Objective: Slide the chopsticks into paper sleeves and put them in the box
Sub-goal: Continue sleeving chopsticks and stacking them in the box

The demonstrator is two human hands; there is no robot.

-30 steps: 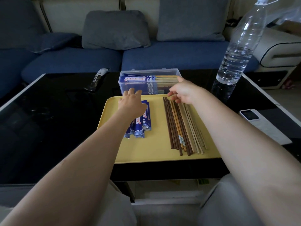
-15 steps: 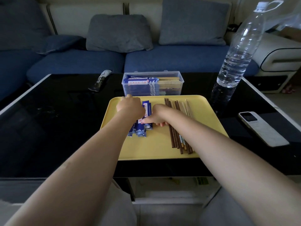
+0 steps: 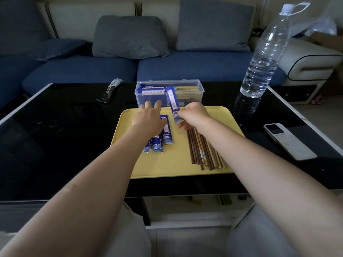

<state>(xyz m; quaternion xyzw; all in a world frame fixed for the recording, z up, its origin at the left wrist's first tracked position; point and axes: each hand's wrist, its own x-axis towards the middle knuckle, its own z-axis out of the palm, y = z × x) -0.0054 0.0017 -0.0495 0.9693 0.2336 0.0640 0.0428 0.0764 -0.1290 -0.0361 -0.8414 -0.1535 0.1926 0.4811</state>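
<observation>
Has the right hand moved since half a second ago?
Yes. The right hand has come off the sleeve pile on the yellow tray, lifting one blue paper sleeve toward the clear box.

- A glossy black coffee table [image 3: 55, 145] with a pale edge carries it all.
- A yellow tray [image 3: 176, 164] sits near the front.
- A clear box [image 3: 148, 95] stands just behind the tray.
- Far right, a water bottle [image 3: 263, 58].
- Right, a white phone [image 3: 289, 143].
- Far left, a small dark packet [image 3: 109, 90].
</observation>
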